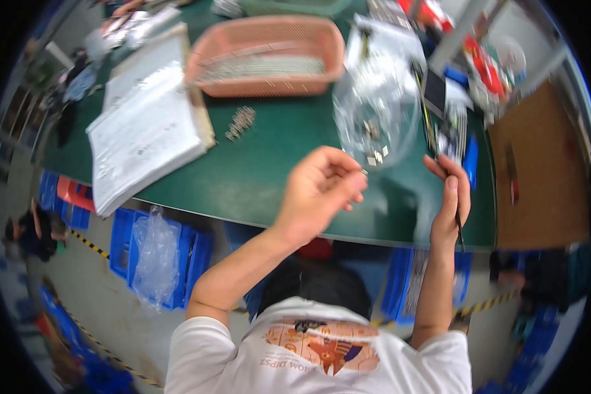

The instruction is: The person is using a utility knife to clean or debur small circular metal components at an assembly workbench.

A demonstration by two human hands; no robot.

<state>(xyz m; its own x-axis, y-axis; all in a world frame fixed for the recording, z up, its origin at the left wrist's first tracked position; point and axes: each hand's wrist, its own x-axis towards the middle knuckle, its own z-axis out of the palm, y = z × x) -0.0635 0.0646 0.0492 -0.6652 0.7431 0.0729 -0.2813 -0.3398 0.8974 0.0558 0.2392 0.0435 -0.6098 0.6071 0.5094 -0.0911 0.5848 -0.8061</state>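
Note:
My left hand is raised over the green table, its thumb and index finger pinched together. A tiny pale speck shows at the fingertips, too small to name. My right hand, further right near the table's edge, holds a thin dark stick-like tool that points down past the palm; its exact kind is unclear. Between and beyond the hands lies a clear plastic bag with several small shiny metal pieces at its near end. A small heap of metal parts sits to the left of the bag.
An orange-pink basket of thin metal rods stands at the back. Stacked papers lie left. Tools and a blue-handled item are at right, beside a brown board. Blue crates stand below the table's front edge.

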